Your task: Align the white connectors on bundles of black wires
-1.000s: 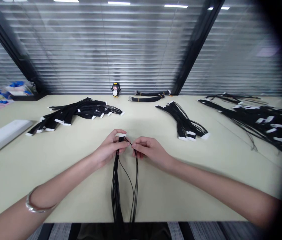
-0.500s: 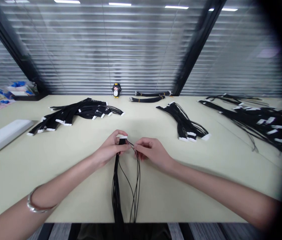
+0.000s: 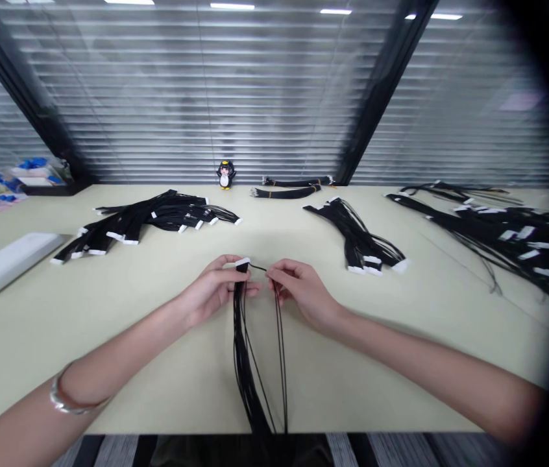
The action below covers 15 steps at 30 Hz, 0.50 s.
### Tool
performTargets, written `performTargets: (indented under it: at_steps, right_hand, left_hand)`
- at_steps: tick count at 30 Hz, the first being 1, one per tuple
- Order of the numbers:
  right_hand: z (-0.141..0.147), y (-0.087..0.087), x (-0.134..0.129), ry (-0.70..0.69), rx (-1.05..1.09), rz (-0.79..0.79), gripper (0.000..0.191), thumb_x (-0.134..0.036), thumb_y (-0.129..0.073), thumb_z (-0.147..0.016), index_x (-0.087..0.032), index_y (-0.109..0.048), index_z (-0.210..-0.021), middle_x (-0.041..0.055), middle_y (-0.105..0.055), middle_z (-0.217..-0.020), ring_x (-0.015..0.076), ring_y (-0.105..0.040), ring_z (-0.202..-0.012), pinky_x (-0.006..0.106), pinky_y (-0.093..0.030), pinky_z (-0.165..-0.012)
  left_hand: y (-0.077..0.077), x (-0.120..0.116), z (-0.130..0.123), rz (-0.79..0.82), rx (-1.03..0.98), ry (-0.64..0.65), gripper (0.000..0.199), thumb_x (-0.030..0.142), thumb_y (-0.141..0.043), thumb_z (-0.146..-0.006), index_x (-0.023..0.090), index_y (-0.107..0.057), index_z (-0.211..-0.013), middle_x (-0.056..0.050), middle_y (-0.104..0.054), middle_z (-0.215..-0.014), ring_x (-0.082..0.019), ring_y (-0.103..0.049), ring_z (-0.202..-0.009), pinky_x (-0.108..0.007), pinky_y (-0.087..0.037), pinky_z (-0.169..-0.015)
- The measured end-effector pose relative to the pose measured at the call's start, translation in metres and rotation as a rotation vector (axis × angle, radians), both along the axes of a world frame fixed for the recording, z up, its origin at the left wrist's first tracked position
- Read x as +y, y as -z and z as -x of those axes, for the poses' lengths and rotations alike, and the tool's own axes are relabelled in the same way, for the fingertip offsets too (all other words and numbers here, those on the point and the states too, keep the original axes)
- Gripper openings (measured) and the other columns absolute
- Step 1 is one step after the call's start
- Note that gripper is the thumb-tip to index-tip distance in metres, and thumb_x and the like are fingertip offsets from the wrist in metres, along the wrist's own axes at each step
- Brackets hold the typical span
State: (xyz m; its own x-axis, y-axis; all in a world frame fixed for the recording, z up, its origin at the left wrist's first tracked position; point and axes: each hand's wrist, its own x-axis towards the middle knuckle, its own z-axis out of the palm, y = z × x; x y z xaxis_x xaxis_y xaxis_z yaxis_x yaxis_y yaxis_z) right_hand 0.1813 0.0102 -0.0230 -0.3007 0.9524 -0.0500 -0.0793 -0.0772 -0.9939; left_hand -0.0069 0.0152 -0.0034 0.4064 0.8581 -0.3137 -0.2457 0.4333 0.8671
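My left hand (image 3: 213, 290) is closed on the top of a black wire harness (image 3: 241, 331), just under its white connector (image 3: 243, 262). The bundle hangs from there down past the table's front edge, where its lower end is hidden. My right hand (image 3: 304, 292) pinches a few thin black wires (image 3: 279, 337) between thumb and fingers, to the right of the connector. From the connector a short stretch of wire runs taut to those fingertips, then the wires drop downward, apart from the main bundle.
Black harnesses with white connectors lie in a left pile (image 3: 133, 220), a smaller pile (image 3: 352, 233) and a right pile (image 3: 508, 237). Behind them are tied wire bundles (image 3: 294, 192) and a penguin figure (image 3: 226, 175). A white device (image 3: 16, 263) lies at left.
My right hand has moved slightly right and up, drawing wires away from the connector. The bundle has swung right, and the connector is now tilted.
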Motion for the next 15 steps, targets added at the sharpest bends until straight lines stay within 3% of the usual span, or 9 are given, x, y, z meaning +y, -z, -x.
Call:
performTargets:
  at_steps: [3,9,12,15]
  right_hand:
    - [-0.0002,0.0018,0.0017,0.014,0.009,-0.007,0.024,-0.037,-0.056,-0.079,-0.014,-0.054,-0.078,0.0023,-0.055,-0.07,0.0093,-0.05,-0.058,0.022,-0.042,-0.05]
    - [0.0009,0.0039,0.0033,0.013,-0.009,-0.051,0.024,-0.037,-0.055,-0.081,-0.013,-0.055,-0.078,0.0014,-0.053,-0.069,0.0079,-0.046,-0.056,0.021,-0.039,-0.049]
    - [0.0007,0.0026,0.0028,-0.013,-0.025,-0.069,0.024,-0.038,-0.055,-0.081,-0.014,-0.055,-0.079,0.0016,-0.054,-0.07,0.0082,-0.047,-0.056,0.022,-0.039,-0.051]
    - [0.0,0.001,0.002,-0.108,-0.087,-0.102,0.026,-0.04,-0.054,-0.082,-0.014,-0.057,-0.079,0.0012,-0.053,-0.068,0.0079,-0.047,-0.056,0.023,-0.04,-0.053]
  left_hand:
    - [-0.0017,-0.0015,0.0,-0.042,0.051,0.027,0.045,0.019,-0.063,-0.068,0.022,-0.037,-0.105,-0.001,-0.052,-0.092,-0.012,-0.062,-0.071,-0.027,-0.049,-0.07]
    - [0.0006,-0.0047,0.001,-0.353,0.296,0.036,0.048,0.021,-0.059,-0.071,0.026,-0.029,-0.108,0.0,-0.054,-0.087,-0.007,-0.054,-0.054,-0.025,-0.045,-0.056]
    - [0.0017,-0.005,0.0009,-0.357,0.293,0.024,0.047,0.022,-0.059,-0.071,0.025,-0.029,-0.107,-0.001,-0.055,-0.087,-0.006,-0.054,-0.055,-0.025,-0.045,-0.057]
    - [0.0015,-0.0047,-0.0004,-0.262,0.223,-0.022,0.045,0.024,-0.061,-0.07,0.022,-0.033,-0.105,-0.001,-0.055,-0.087,-0.006,-0.055,-0.059,-0.023,-0.045,-0.06]
